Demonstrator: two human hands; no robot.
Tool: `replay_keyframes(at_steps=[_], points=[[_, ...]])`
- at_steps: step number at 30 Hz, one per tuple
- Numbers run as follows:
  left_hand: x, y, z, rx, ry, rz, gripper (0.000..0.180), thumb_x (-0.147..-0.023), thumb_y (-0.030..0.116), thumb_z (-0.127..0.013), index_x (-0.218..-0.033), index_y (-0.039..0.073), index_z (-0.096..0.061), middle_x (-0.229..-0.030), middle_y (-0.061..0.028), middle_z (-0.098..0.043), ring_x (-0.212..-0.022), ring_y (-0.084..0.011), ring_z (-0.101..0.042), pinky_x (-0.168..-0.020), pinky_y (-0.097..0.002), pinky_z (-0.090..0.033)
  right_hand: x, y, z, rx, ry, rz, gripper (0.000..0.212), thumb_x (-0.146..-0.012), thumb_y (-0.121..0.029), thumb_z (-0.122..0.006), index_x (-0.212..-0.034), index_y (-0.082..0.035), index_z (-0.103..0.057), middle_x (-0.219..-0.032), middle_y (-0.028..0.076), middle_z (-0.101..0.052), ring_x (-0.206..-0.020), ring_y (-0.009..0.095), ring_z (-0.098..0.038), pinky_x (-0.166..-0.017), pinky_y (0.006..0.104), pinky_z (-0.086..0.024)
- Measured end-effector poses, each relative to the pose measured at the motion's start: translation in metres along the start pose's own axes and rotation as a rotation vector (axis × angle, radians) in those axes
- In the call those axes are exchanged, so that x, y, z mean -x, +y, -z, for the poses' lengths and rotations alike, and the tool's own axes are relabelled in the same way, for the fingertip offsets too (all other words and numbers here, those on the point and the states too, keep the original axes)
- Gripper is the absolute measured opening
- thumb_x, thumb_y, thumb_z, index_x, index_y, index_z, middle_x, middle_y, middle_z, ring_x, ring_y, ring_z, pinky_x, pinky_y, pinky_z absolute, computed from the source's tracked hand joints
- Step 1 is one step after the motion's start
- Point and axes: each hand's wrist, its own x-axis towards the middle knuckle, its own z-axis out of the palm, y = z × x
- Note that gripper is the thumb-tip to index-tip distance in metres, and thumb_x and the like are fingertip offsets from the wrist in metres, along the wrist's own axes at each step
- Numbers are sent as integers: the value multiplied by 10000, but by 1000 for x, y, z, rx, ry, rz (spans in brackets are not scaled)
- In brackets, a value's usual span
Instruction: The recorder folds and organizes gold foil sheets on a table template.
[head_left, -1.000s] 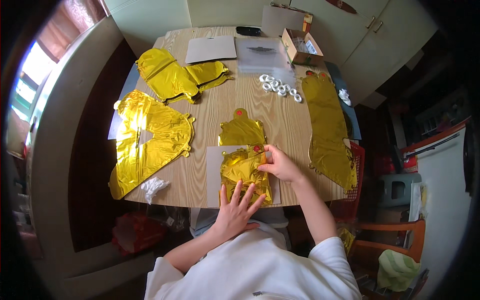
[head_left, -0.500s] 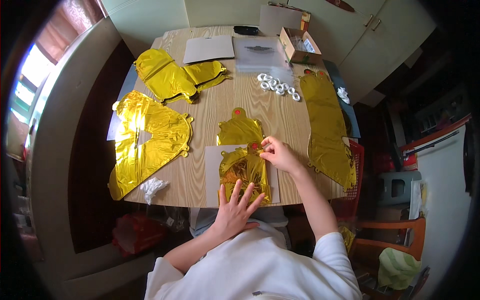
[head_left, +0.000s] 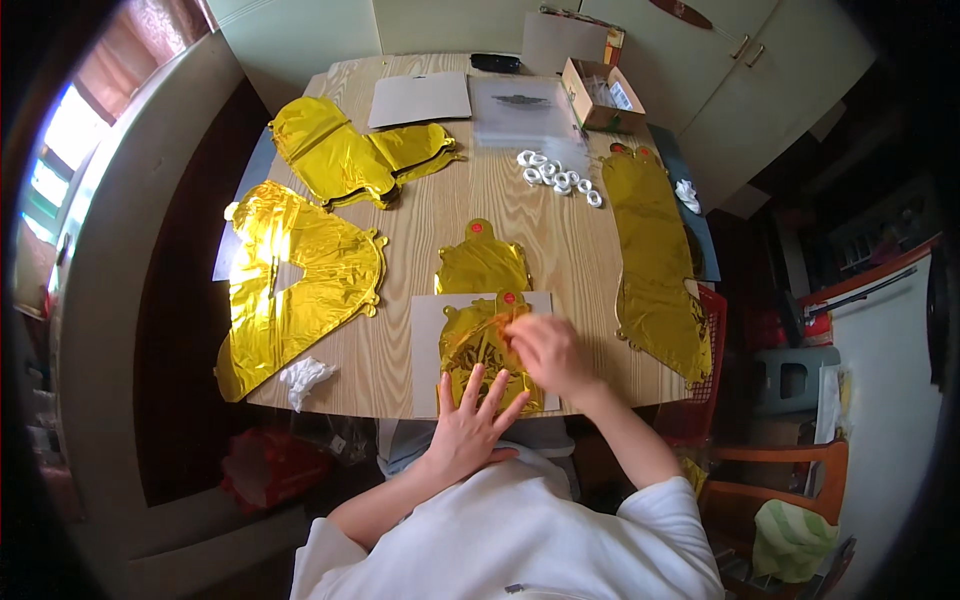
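Note:
A flat gold foil balloon (head_left: 463,325) with a round tab and red dot at its top lies on a pale grey card (head_left: 426,350) at the table's near edge. My left hand (head_left: 468,425) rests on its lower part, fingers spread and flat. Over the balloon's right side is my right hand (head_left: 553,357), fingers bent down towards the foil just below the red dot. Motion blurs those fingertips, so whether they pinch the foil is unclear. Just beyond the card lies another gold foil piece (head_left: 484,262) with a similar red-dotted tab, its near end hidden.
Large flat gold foil balloons lie at the left (head_left: 320,250), far left (head_left: 325,150) and right (head_left: 650,240). White ribbon-like rings (head_left: 560,178), a clear plastic sheet (head_left: 520,115) and an open cardboard box (head_left: 610,118) sit farther back. Crumpled white tissue (head_left: 306,378) lies near left.
My right hand has moved from beside the red-dotted tab down and slightly right, over the balloon's right side. My left hand stays in place.

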Motion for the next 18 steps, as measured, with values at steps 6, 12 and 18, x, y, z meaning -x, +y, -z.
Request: replay_keyframes(at_steps=[6, 12, 18], points=[[0, -2, -8, -7, -19, -15, 842, -714, 733, -602, -1395, 257, -471, -1542, -107, -315, -1422, -419, -242, -1032, -752, -204, 38, -27, -7, 100, -236, 96, 612, -949, -367, -546, -1404, 27, -432, -1470, 185, -428, -1357, 327, -421, -1133, 468, -302], [0, -2, -6, -17, -36, -23, 848, -733, 749, -575, -1422, 272, -449, -1554, -118, -294, -1422, -456, -223, -1029, -766, -178, 33, -18, -7, 204, -304, 37, 724, -987, -499, -396, -1465, 39, -320, -1545, 220, -286, -1456, 340, -233, -1185, 463, -171], [-2, -1, -2, -3, -41, -7, 931, -705, 726, -626, -1488, 300, -356, -1542, -114, -305, -1394, -506, -230, -1016, -773, -195, 20, 1, -11, 302, -310, 7, 741, -981, -509, -394, -1482, 27, -291, -1560, 192, -270, -1463, 317, -222, -1188, 485, -140]])
